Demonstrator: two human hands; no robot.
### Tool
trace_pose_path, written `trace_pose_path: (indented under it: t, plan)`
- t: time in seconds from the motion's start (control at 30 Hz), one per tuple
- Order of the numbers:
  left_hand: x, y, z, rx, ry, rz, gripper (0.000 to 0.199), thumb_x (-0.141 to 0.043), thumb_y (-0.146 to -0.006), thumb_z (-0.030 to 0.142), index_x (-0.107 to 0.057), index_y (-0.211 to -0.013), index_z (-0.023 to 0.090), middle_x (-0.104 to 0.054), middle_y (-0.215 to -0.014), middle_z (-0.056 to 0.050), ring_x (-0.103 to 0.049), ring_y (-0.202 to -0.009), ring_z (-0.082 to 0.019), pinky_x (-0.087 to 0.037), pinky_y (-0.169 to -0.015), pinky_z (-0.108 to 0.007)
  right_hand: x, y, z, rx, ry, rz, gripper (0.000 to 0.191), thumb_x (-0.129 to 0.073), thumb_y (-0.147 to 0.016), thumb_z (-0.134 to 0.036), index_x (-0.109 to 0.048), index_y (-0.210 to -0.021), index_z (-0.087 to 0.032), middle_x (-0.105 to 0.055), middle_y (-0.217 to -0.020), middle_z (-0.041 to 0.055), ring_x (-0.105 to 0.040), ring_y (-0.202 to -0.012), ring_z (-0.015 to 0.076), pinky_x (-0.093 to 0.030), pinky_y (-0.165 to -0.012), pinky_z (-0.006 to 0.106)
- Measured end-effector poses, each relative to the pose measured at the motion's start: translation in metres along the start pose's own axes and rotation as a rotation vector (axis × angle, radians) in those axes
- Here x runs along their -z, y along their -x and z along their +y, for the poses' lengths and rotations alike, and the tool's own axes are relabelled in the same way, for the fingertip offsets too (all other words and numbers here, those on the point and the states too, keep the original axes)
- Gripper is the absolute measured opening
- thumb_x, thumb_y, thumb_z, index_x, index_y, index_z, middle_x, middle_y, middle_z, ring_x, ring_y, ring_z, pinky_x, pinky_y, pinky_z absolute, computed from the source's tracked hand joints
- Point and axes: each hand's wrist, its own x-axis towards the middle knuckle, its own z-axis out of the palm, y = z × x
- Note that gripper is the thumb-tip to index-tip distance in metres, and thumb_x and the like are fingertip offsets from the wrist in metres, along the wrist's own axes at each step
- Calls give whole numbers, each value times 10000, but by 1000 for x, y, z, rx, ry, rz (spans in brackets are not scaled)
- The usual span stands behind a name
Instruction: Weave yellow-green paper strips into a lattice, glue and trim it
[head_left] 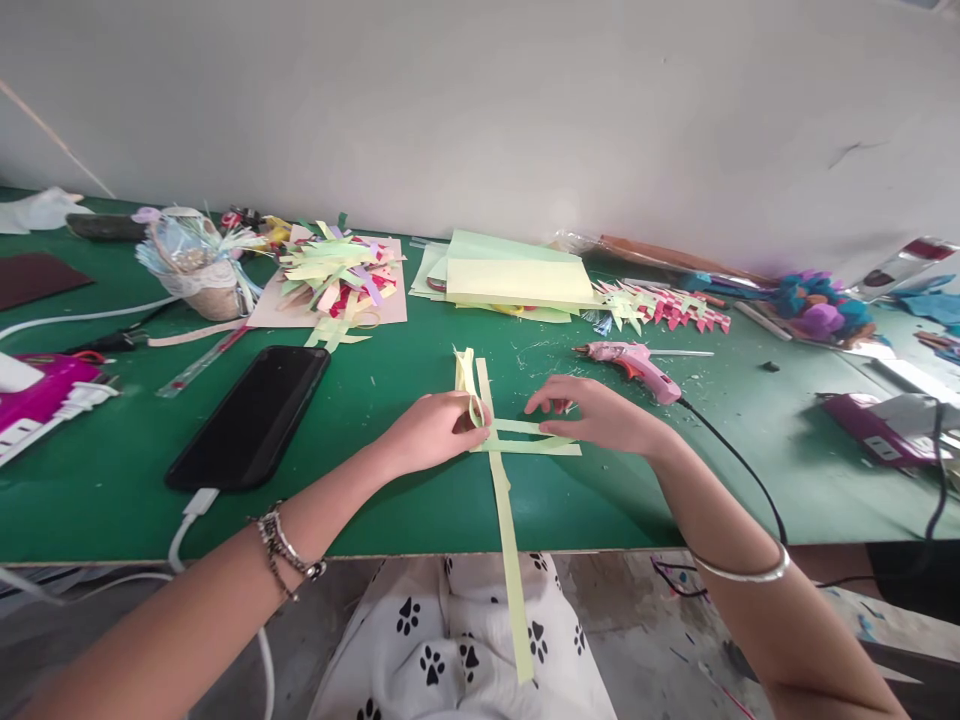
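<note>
Pale green and yellow paper strips (506,540) cross each other on the green table, and one long strip hangs over the front edge onto the lap. My left hand (441,430) pinches the strips where they cross, with a folded yellow strip standing up by its fingertips. To the right, my right hand (585,412) has its fingers curved and apart over the ends of the strips that point right. Its lower fingers touch or lie just above a green strip end; the exact contact is unclear.
A black phone (251,418) lies left, its white cable running off the front edge. A pink glue gun (634,368) rests behind my right hand, its cord beside my forearm. Paper sheets (517,280), a pile of coloured strips (341,275) and a wrapped pot (214,285) stand at the back.
</note>
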Motion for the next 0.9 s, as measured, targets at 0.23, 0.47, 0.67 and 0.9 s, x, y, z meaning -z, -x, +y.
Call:
trace_pose_path:
  t: [0.23, 0.47, 0.67, 0.9]
  plan:
    - [0, -1, -1, 35, -16, 1, 209, -522, -769, 378, -600, -881, 220, -614, -703, 12, -572, -613, -151, -396, -565, -242, -11, 4, -1, -15, 70, -23, 262, -525, -802, -299, -576, -1044, -212, -546, -1001, 61, -557, -816, 165, -452, -700, 306]
    - [-1, 0, -2, 28, -1, -2, 219, -520, -768, 378, -595, -899, 220, -614, -719, 13, -573, -620, -155, -407, -586, -245, -12, 1, -5, 33, 144, 15, 222, -430, -854, -226, -610, -979, -198, -578, -942, 58, -562, -764, 151, -411, -765, 344]
    - [0, 0, -1, 12, -29, 6, 181, -534, -741, 338, -545, -883, 228, -593, -720, 30, -544, -607, -147, -373, -535, -229, -10, -1, -12, 83, 312, 120, 235, -396, -881, -198, -629, -903, -202, -595, -933, 59, -551, -778, 148, -289, -880, 420]
    - [0, 0, -2, 17, 4, -5, 160, -481, -785, 345, -533, -867, 218, -572, -651, 29, -538, -586, -148, -370, -535, -232, -5, -6, -21, 134, 354, 210, 198, -435, -889, -206, -632, -872, -195, -631, -855, 23, -533, -656, 111, -296, -847, 368]
